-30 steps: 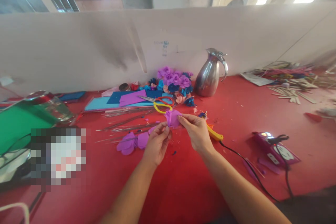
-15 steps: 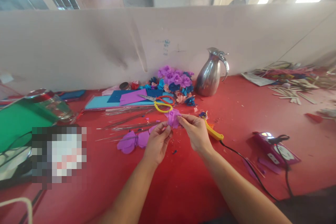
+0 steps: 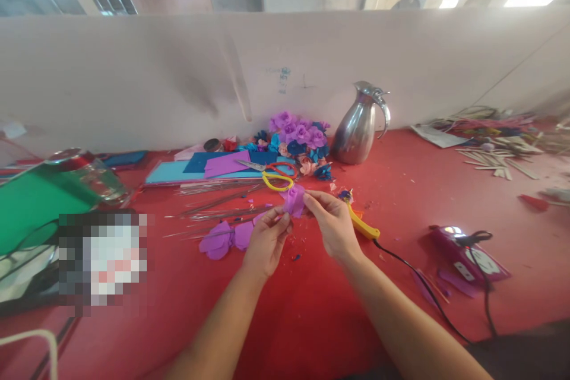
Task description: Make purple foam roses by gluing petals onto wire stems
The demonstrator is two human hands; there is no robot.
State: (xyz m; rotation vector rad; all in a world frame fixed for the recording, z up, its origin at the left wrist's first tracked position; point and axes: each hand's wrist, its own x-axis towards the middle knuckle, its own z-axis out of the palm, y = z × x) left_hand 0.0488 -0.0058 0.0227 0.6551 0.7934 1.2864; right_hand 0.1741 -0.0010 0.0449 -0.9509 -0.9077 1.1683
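Observation:
Between my hands, over the red table, is a purple paper flower [image 3: 294, 200] with a rolled centre. My left hand [image 3: 268, 237] pinches it from below on the left. My right hand [image 3: 332, 219] has thumb and fingers closed on its right edge. Cut purple paper petals [image 3: 217, 240] lie just left of my left hand, partly hidden by it. Behind the flower rest scissors [image 3: 278, 177] with red and yellow handles. A yellow corded hot tool, perhaps a glue gun [image 3: 365, 225], lies right of my right hand. Thin metal wires [image 3: 214, 214] are spread to the left.
Finished paper flowers [image 3: 298, 133] are heaped by the wall, beside a steel jug [image 3: 356, 124]. Coloured paper sheets [image 3: 178, 172] lie behind the wires. A purple power box [image 3: 469, 255] with black cords sits at right; a glass jar [image 3: 95, 175] lies at left.
Both hands keep their hold on the purple flower; the right fingers have shifted very slightly along its edge. The whole view has moved a little.

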